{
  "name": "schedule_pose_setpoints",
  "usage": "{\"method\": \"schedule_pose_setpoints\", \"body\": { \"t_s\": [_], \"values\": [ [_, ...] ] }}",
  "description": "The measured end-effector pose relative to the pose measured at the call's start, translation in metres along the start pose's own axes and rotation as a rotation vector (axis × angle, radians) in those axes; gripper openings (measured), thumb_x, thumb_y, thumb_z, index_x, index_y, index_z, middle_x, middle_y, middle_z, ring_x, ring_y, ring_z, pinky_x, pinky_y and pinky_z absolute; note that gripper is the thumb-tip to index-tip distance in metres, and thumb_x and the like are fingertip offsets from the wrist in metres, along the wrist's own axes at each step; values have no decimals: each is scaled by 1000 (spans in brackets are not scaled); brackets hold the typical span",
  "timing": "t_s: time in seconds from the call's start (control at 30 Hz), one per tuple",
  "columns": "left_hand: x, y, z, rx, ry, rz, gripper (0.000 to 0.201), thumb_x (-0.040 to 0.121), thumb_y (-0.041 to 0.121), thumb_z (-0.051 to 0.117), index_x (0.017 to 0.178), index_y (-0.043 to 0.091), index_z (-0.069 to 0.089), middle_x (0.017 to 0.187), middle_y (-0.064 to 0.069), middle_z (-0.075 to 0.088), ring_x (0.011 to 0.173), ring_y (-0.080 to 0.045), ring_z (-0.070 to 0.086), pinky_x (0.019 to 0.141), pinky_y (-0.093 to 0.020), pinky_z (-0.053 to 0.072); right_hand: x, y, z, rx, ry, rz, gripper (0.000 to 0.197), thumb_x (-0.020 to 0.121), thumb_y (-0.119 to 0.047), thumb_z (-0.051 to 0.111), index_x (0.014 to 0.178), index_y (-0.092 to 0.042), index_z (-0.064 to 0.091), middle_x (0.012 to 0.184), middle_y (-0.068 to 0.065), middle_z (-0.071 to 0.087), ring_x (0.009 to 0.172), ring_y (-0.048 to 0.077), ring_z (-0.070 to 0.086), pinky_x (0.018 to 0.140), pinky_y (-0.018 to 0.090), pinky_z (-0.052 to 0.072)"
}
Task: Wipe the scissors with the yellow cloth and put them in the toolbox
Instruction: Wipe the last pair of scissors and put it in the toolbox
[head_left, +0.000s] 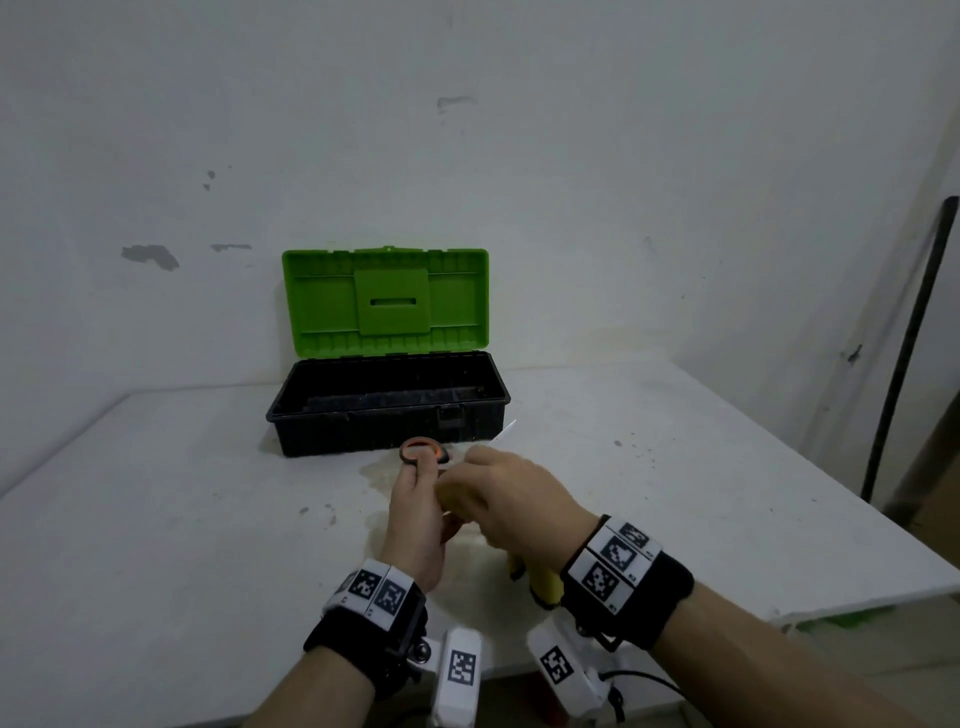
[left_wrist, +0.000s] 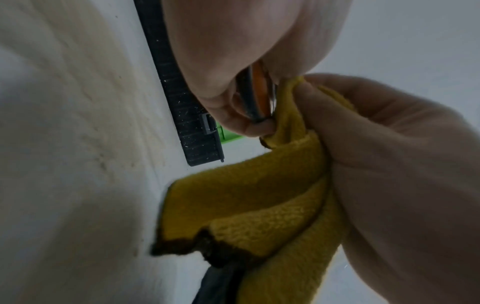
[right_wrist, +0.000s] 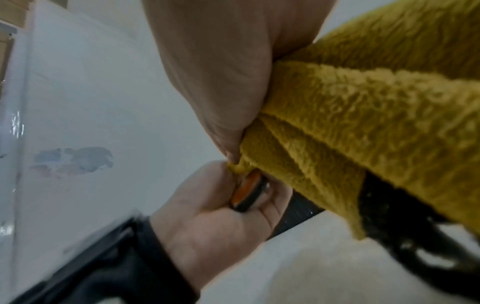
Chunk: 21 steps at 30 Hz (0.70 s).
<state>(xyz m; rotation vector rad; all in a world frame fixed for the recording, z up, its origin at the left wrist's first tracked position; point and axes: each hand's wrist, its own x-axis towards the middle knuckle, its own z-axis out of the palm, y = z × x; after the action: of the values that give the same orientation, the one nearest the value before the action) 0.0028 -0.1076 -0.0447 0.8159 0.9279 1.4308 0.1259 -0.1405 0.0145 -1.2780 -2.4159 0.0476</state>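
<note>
My left hand (head_left: 415, 499) grips the scissors (head_left: 422, 452) by their black-and-orange handles (left_wrist: 255, 96), above the table just in front of the toolbox. My right hand (head_left: 506, 499) holds the yellow cloth (left_wrist: 249, 197) bunched round the blades, right beside the left hand. The blade tip (head_left: 506, 431) pokes out past the right hand's fingers. A fold of the cloth (head_left: 545, 584) hangs below the right wrist. The toolbox (head_left: 387, 408) is black with a green lid (head_left: 385, 301) standing open; its inside looks empty. In the right wrist view the cloth (right_wrist: 363, 115) fills the right side, with the handles (right_wrist: 246, 193) in the left palm.
The white table (head_left: 156, 519) is stained and speckled, with its right edge (head_left: 831, 467) running diagonally. A white wall (head_left: 467, 156) stands right behind the toolbox. A dark pole (head_left: 906, 353) leans at the far right, beyond the table.
</note>
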Motion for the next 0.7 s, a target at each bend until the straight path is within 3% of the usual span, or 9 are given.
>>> {"method": "schedule_pose_setpoints", "body": {
  "t_s": [0.07, 0.13, 0.2, 0.27, 0.4, 0.57, 0.7],
  "values": [
    [0, 2, 0, -8, 6, -8, 35, 105, 43, 39, 120, 18, 59, 99, -14, 74, 89, -28, 73, 67, -38, 58, -2, -3, 6, -41, -45, -37, 21, 100, -30, 47, 113, -30, 63, 109, -5, 53, 87, 18, 58, 66, 30, 45],
    [2, 3, -2, 8, 24, 6, 38, 106, 42, 38, 120, 13, 58, 96, -18, 69, 81, -30, 69, 63, -38, 56, 0, 7, 7, -80, -24, 13, 20, 100, -30, 47, 113, -30, 62, 106, -5, 52, 85, 18, 58, 64, 28, 44],
    [3, 4, -5, 17, 62, 27, 35, 106, 40, 38, 113, 12, 58, 90, -14, 58, 66, -23, 57, 54, -33, 50, 2, 19, 1, -83, 34, 117, 19, 99, -26, 48, 112, -28, 61, 106, -4, 51, 87, 22, 59, 66, 33, 48],
    [5, 4, -5, 19, 79, 27, 33, 106, 41, 39, 109, 14, 58, 92, -12, 53, 63, -20, 51, 52, -32, 48, 3, 26, -3, -57, 118, 165, 18, 98, -26, 49, 111, -28, 62, 108, -3, 53, 89, 25, 59, 71, 41, 53],
    [3, 3, 2, 35, 34, 12, 33, 106, 42, 38, 114, 17, 58, 97, -18, 66, 77, -27, 63, 59, -36, 53, 2, 15, 8, -29, 89, 122, 18, 99, -29, 49, 112, -29, 62, 107, -3, 54, 90, 22, 58, 74, 40, 53],
    [4, 3, -1, 45, 50, 13, 29, 106, 40, 39, 106, 18, 57, 93, -12, 57, 67, -21, 54, 55, -34, 51, 6, 35, 8, 6, 191, 282, 19, 100, -28, 47, 108, -28, 64, 103, -1, 57, 87, 25, 59, 72, 43, 53],
    [5, 9, -6, 92, 53, -42, 34, 104, 49, 36, 111, 22, 56, 93, -8, 62, 66, -19, 56, 53, -32, 50, 7, 49, -6, 145, 312, 320, 17, 97, -27, 54, 109, -26, 66, 99, -3, 63, 91, 16, 58, 82, 31, 50]
  ]
}}
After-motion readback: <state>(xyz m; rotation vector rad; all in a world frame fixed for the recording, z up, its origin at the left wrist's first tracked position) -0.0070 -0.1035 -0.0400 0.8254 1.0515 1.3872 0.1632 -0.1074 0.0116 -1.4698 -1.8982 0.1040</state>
